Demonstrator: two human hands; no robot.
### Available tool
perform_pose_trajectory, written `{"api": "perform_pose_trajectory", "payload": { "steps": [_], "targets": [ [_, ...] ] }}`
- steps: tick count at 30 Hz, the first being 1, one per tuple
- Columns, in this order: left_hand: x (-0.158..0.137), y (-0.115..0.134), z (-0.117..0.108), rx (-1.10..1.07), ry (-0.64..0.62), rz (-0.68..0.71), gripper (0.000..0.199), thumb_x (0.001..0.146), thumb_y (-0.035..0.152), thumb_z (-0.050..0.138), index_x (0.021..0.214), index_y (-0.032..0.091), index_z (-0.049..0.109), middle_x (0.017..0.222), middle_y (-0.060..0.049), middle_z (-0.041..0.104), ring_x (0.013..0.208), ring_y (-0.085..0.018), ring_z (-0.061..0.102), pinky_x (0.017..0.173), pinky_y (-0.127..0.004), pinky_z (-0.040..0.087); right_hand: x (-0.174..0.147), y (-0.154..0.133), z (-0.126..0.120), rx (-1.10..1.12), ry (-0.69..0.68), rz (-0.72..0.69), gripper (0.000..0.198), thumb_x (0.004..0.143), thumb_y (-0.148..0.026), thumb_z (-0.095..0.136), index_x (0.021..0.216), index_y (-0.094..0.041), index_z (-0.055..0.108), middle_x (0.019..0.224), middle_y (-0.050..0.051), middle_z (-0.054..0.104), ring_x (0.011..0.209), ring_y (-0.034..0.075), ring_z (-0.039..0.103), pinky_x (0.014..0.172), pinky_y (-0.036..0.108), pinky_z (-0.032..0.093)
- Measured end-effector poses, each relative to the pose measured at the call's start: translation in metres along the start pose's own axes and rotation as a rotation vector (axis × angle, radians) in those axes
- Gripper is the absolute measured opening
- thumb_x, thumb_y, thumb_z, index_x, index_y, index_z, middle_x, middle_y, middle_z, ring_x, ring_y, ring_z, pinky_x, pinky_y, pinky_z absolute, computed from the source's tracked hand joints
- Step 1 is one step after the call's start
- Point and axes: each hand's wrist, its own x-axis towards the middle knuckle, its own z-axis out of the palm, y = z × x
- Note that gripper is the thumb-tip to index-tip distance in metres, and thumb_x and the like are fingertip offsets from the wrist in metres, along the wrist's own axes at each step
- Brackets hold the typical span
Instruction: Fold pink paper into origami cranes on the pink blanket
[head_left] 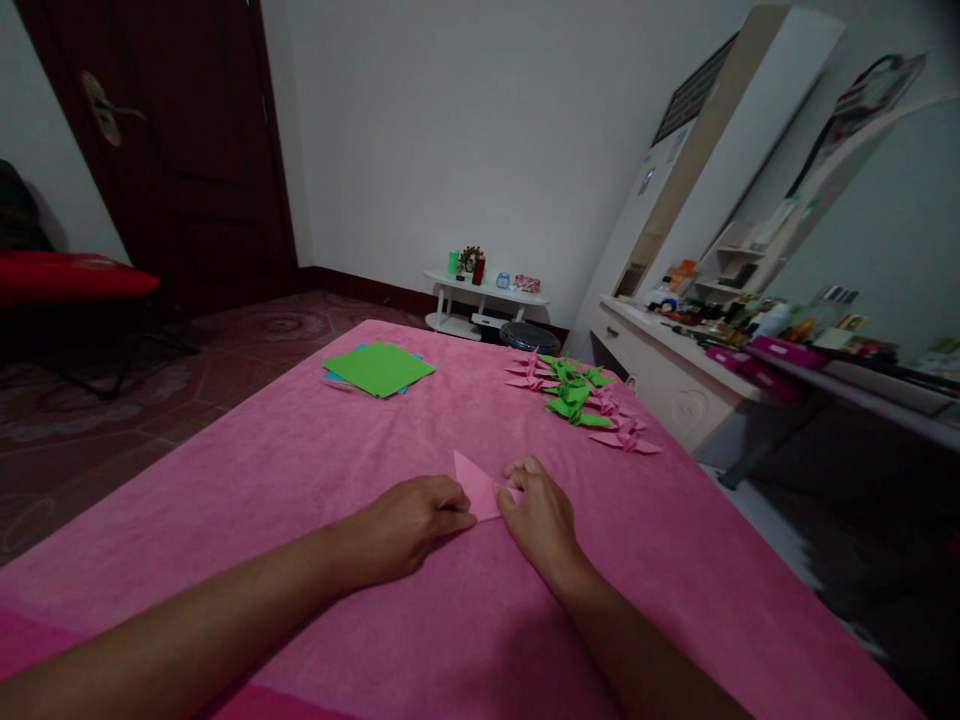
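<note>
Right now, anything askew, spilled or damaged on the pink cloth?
Nothing spilled, no visible damage to the folded pink paper. Slightly askew: the paper stack, far left on the cloth, where blue edges stick out from under the green top sheet, so it isn't squared up.

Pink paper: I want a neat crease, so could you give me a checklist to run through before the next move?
1. Left hand on the pink paper: ok, fingers at its left side.
2. Right hand on the paper: ok, fingers at its right side.
3. Folded edges lined up: cannot tell, fingers cover parts of them.
4. Paper birds clear of both hands: ok, they lie apart, beyond the right hand.
5. Sheet stack clear of both hands: ok, it lies farther off, to the left.
6. Stack squared up: not ok, blue corners stick out under the green sheet.
</note>
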Motion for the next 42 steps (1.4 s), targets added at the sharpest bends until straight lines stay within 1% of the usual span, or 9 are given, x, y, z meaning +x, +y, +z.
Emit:
{"api": "perform_pose_trajectory", "payload": {
  "steps": [5, 8, 12, 14, 17, 21, 27, 34, 42],
  "targets": [
    [0.004, 0.006, -0.006, 0.073, -0.093, -0.002, 0.028, 0.091, 0.018, 0.037, 0.109, 0.018, 0.058, 0.11, -0.008, 0.061, 0.097, -0.02, 0.056, 0.083, -0.032, 0.042, 0.0, 0.0, 0.0, -0.015, -0.008, 0.003, 0.006, 0.076, -0.019, 0.056, 0.079, -0.019, 0.061, 0.093, 0.005, 0.06, 0.084, 0.018, 0.059, 0.07, 0.025, 0.042],
    [0.007, 0.006, -0.008, 0.043, -0.124, 0.033, 0.026, 0.083, 0.014, 0.044, 0.105, 0.018, 0.059, 0.112, -0.006, 0.061, 0.099, -0.02, 0.055, 0.085, -0.032, 0.041, -0.001, -0.001, -0.001, -0.033, -0.019, 0.019, 0.006, 0.077, -0.02, 0.056, 0.08, -0.019, 0.061, 0.094, 0.005, 0.06, 0.085, 0.017, 0.059, 0.072, 0.024, 0.041],
    [0.017, 0.002, -0.006, 0.063, -0.132, -0.032, 0.015, 0.083, 0.02, 0.046, 0.088, 0.018, 0.061, 0.09, -0.005, 0.066, 0.083, -0.019, 0.059, 0.076, -0.03, 0.042, 0.0, -0.002, -0.001, -0.043, -0.033, 0.036, 0.006, 0.077, -0.02, 0.055, 0.077, -0.018, 0.061, 0.095, 0.004, 0.059, 0.083, 0.016, 0.059, 0.069, 0.022, 0.04],
    [0.024, 0.0, -0.001, 0.084, -0.117, -0.068, 0.019, 0.087, 0.026, 0.045, 0.085, 0.018, 0.062, 0.082, -0.004, 0.066, 0.077, -0.018, 0.059, 0.07, -0.029, 0.042, 0.001, -0.003, -0.002, -0.042, -0.041, 0.04, 0.007, 0.077, -0.019, 0.055, 0.076, -0.019, 0.061, 0.094, 0.004, 0.059, 0.082, 0.015, 0.059, 0.069, 0.022, 0.04],
    [0.033, -0.007, 0.011, 0.053, -0.059, -0.102, 0.017, 0.087, 0.024, 0.046, 0.091, 0.021, 0.062, 0.084, -0.003, 0.067, 0.079, -0.016, 0.059, 0.07, -0.026, 0.041, 0.002, -0.002, -0.002, -0.045, -0.051, 0.041, 0.007, 0.078, -0.019, 0.055, 0.075, -0.019, 0.061, 0.092, 0.004, 0.06, 0.08, 0.015, 0.059, 0.066, 0.021, 0.039],
    [0.036, -0.016, 0.026, 0.008, -0.008, -0.128, 0.017, 0.085, 0.034, 0.054, 0.088, 0.021, 0.065, 0.084, -0.002, 0.066, 0.082, -0.017, 0.058, 0.073, -0.026, 0.04, 0.002, -0.002, -0.002, -0.051, -0.061, 0.044, 0.007, 0.078, -0.023, 0.056, 0.076, -0.019, 0.061, 0.09, 0.004, 0.06, 0.08, 0.015, 0.059, 0.065, 0.021, 0.038],
    [0.033, -0.019, 0.028, -0.015, 0.018, -0.107, 0.02, 0.086, 0.033, 0.051, 0.094, 0.023, 0.068, 0.093, -0.003, 0.064, 0.086, -0.015, 0.057, 0.073, -0.024, 0.04, 0.003, -0.001, -0.003, -0.024, -0.083, 0.048, 0.009, 0.078, -0.021, 0.055, 0.08, -0.018, 0.063, 0.095, 0.004, 0.059, 0.081, 0.014, 0.058, 0.067, 0.021, 0.038],
    [0.032, -0.02, 0.028, -0.019, -0.039, -0.14, 0.024, 0.086, 0.037, 0.051, 0.101, 0.028, 0.067, 0.101, 0.0, 0.063, 0.081, -0.013, 0.06, 0.069, -0.022, 0.04, 0.013, 0.011, -0.011, 0.093, -0.198, 0.053, 0.014, 0.074, -0.023, 0.059, 0.062, -0.017, 0.061, 0.096, 0.002, 0.058, 0.077, 0.012, 0.056, 0.063, 0.021, 0.037],
    [0.038, -0.013, 0.019, 0.077, -0.122, -0.126, 0.023, 0.088, 0.034, 0.048, 0.101, 0.034, 0.066, 0.094, 0.0, 0.059, 0.08, -0.013, 0.057, 0.065, -0.021, 0.038, 0.02, 0.028, -0.026, 0.12, -0.311, 0.023, 0.017, 0.067, -0.025, 0.068, 0.055, -0.017, 0.06, 0.094, 0.002, 0.059, 0.076, 0.012, 0.055, 0.065, 0.022, 0.038]
  ]
}}
